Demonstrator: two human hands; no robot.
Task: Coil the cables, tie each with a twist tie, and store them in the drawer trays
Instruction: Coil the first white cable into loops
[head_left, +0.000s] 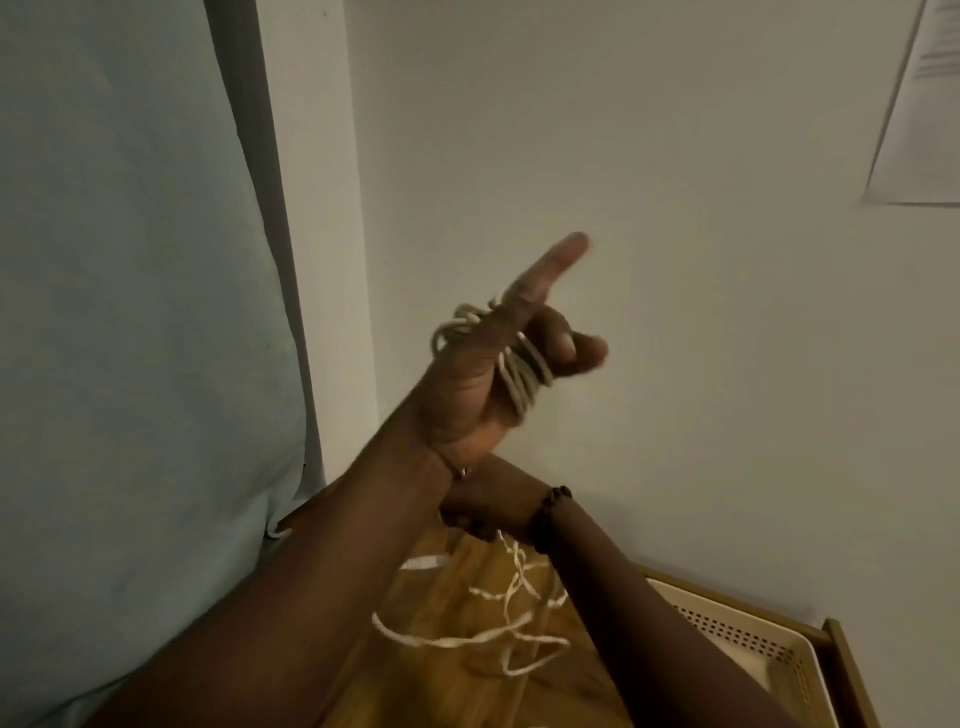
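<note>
1. The wall (649, 208) fills most of our view; a pale cloth (130, 312) hangs at 9 o'clock and a paper (919, 104) is fixed at 1 o'clock.
2. The wooden top (457, 691) lies at 6 o'clock, with a perforated tray (753, 639) at 4 o'clock of it.
3. Our left hand (483, 384) is raised near centre, forefinger out, the other fingers half curled, serving as a former.
4. Our right hand (483, 512), just below that wrist at 6 o'clock, is closed on the cable's free run.
5. The cable (522, 376) is wound in several turns round the left hand; its slack (498, 631) loops loosely over the wood.
6. We judge it light, soft and limp, so turns may slip off; best pinch the whole bundle across its turns.
</note>
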